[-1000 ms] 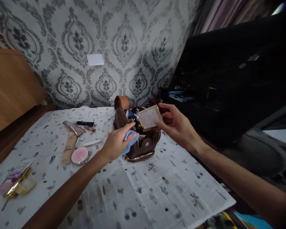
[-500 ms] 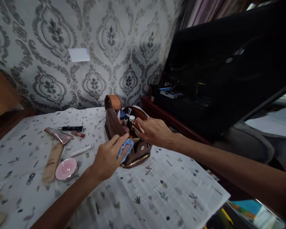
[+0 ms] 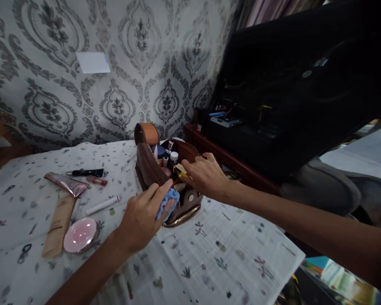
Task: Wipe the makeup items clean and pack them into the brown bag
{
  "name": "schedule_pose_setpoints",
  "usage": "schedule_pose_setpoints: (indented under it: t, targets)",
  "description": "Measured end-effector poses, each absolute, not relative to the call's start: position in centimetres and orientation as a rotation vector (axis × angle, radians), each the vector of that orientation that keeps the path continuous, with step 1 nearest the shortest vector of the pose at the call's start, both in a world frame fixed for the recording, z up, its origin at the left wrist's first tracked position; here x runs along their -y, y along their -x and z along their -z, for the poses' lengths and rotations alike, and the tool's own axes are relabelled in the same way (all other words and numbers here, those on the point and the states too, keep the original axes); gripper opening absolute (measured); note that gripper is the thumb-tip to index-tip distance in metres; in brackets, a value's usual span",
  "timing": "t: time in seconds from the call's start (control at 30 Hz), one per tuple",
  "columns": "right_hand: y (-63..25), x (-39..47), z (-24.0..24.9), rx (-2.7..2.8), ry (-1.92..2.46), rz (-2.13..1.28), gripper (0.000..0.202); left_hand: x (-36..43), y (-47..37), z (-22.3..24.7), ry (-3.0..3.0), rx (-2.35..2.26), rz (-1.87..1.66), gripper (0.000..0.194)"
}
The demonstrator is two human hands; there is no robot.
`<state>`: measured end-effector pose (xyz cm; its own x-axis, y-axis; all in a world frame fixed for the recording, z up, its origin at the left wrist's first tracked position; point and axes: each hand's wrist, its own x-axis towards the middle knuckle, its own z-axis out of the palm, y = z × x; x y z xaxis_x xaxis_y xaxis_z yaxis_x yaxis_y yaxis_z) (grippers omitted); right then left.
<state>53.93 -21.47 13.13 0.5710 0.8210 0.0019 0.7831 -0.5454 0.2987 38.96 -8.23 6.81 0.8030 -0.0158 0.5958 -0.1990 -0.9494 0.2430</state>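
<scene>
My left hand (image 3: 146, 216) is closed on a ruffled blue scrunchie (image 3: 169, 204) at the near side of an open brown makeup bag (image 3: 147, 166). My right hand (image 3: 206, 176) reaches over the bag's right side, its fingers pinching a small gold and yellow item (image 3: 181, 171) whose kind I cannot make out. Inside the bag stand a white-capped bottle (image 3: 174, 157), a dark blue jar (image 3: 160, 151) and a silver-topped bottle (image 3: 169, 146). The zipped front edge (image 3: 186, 217) hangs open toward me.
On the patterned white cloth (image 3: 190, 254) to the left lie a pink compact (image 3: 80, 235), a beige tube (image 3: 59, 226), a rose tube (image 3: 66, 183), a black tube (image 3: 87, 172), a lip gloss (image 3: 97, 181) and a white pen-like stick (image 3: 102, 205). A large black panel (image 3: 292, 93) leans at right.
The gold and yellow item now shows more plainly at my right fingertips, inside the bag's opening. My left hand keeps the scrunchie at the bag's near side. The view has shifted slightly.
</scene>
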Motion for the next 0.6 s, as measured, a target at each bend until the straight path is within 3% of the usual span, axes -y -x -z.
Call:
schedule_pose_setpoints:
  t: [0.43, 0.6]
  targets:
    - [-54.5, 21.0, -15.2, -1.463, -2.201, -0.089, 0.014, 8.4, -38.9, -7.0, -2.749, 0.215, -1.007, 0.038]
    - [-55.0, 20.1, -15.4, -1.571, -2.016, -0.138, 0.032, 8.5, -38.9, -6.9, -2.768, 0.207, -1.009, 0.037]
